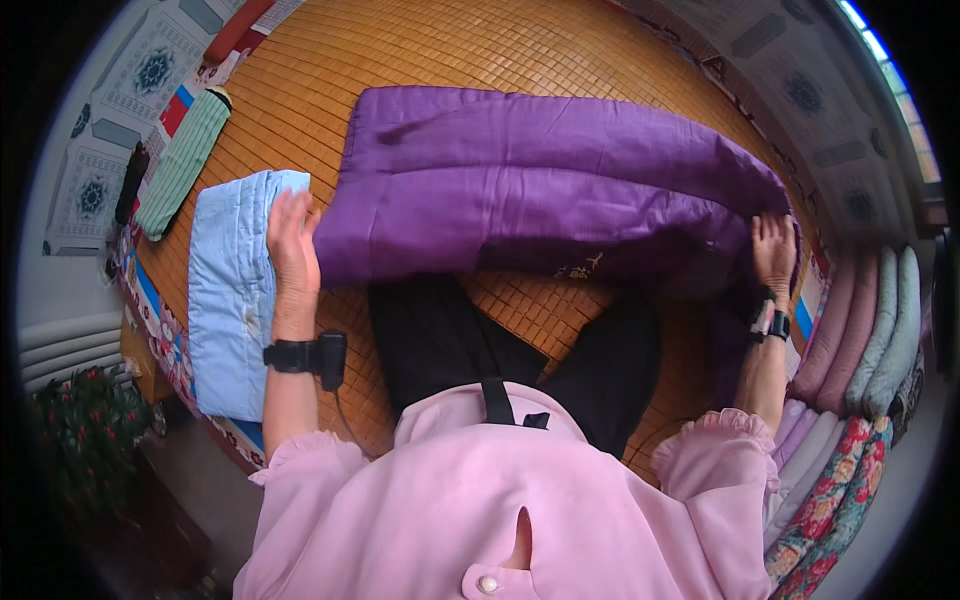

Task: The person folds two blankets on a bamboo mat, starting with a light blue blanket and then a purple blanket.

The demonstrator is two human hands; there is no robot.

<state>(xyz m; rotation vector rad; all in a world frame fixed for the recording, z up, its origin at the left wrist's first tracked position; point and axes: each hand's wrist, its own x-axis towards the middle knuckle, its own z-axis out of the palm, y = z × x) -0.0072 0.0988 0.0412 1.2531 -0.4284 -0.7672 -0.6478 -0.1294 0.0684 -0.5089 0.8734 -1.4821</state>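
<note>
A purple satiny quilt [480, 195] lies folded in a long strip across the mat before my knees. Its front face bears small embroidered writing. My left hand [292, 244] is at the quilt's left end, fingers extended and slightly blurred, with no cloth gripped in them. Beside that hand, a light blue folded quilt [229, 300] lies on the left. At the other end, my right hand [772, 251] rests flat against the purple quilt's right edge, fingers pointing away from me. Part of the purple cloth hangs in shadow beneath my right wrist.
I sit on a woven bamboo mat [465, 45]. A green striped bolster pillow [187, 161] and a dark object [133, 184] lie by the left wall. Several folded quilts [855, 330] are stacked at the right. A plant with red flowers [86, 427] stands lower left.
</note>
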